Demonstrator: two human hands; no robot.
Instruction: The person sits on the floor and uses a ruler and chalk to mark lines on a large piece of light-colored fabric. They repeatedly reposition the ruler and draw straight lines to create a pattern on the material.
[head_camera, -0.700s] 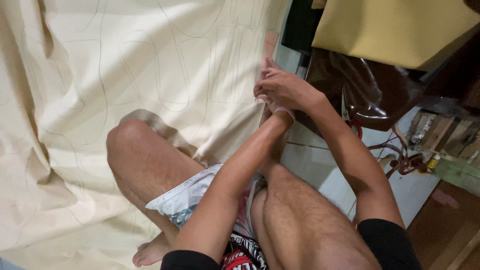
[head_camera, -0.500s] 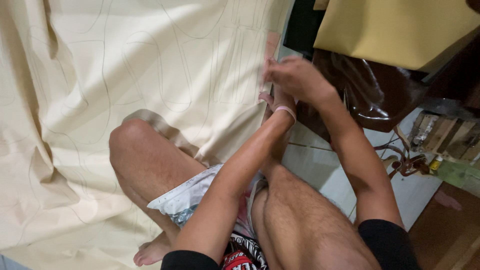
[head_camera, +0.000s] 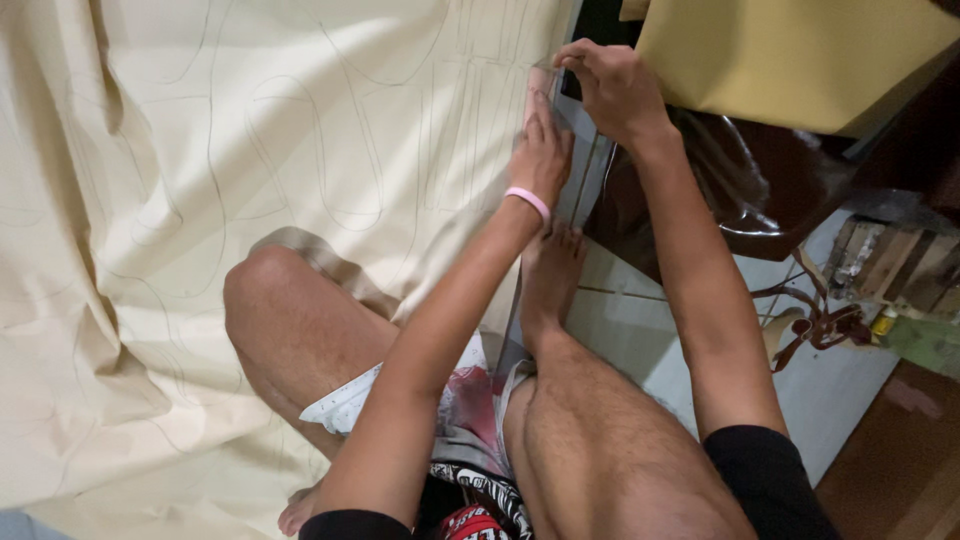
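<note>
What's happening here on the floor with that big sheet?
A person sits on the floor with a large cream cloth, marked with faint drawn lines, spread over the lap and one knee. The left hand, with a pink wristband, presses flat on the cloth's edge. The right hand pinches that edge farther along, beside a dark wooden piece of furniture. A foot rests on the pale tiles.

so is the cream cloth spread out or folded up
Spread out. The cream cloth lies open over the floor, loosely wrinkled, its pencil outlines showing. The left hand presses its right edge; the right hand pinches that edge further up.
</note>
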